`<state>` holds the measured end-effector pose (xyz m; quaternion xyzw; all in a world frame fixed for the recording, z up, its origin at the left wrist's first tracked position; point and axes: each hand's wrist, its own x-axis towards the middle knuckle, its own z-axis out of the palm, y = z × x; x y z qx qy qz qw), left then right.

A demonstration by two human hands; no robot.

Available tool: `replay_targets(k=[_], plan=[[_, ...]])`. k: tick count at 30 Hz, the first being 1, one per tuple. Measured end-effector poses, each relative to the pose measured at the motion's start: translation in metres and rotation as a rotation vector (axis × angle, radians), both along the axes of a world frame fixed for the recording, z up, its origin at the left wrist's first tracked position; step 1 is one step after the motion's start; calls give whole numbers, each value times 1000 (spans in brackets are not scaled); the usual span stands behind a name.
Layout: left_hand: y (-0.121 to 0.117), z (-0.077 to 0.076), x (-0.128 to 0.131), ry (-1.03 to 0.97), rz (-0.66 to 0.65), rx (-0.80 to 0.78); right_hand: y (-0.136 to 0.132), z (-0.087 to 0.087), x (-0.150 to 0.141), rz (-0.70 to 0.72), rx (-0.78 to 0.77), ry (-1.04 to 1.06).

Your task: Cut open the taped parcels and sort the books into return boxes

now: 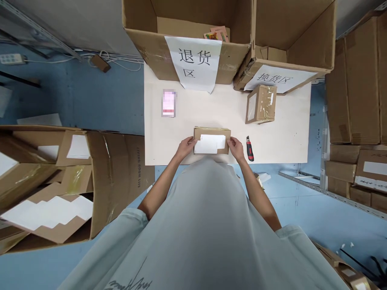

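Observation:
A small cardboard box (pixel 197 133) with white labels on its face is at the near edge of the white table, right in front of my body. My left hand (pixel 185 147) grips its left end, and my right hand (pixel 236 147) grips its right end. Just right of my right hand lies a red and black utility knife (pixel 249 149), apart from it. Farther back on the right stands a taped cardboard box (pixel 266 105) with a white label. A pink card-like item (pixel 168 103), blurred out, lies at the table's left.
Two large open cartons with paper signs, a left one (pixel 145 52) holding a colourful packet (pixel 220 34) and a right one (pixel 326 48), line the table's (pixel 281 141) back. A big carton (pixel 121 173) of parcels stands left; stacked boxes (pixel 363 80) fill the right shelf.

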<state>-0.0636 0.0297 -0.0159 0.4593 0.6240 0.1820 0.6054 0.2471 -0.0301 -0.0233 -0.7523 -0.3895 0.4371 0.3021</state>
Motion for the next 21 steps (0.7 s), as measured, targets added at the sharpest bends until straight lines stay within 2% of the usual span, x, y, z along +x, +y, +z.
replay_targets(k=[5,10,16,21], plan=[[-25,-12,-3,4,59,-70,-21,-28,10,-34,-33,-23],[-53,-18,-14,26,64,-151,-50,-40,17,4,-100,30],[-59,-26,-3,18,125,-118,-52,-42,10,77,-39,89],[-54,-17,4,11,190,-30,-42,-30,16,52,-27,89]])
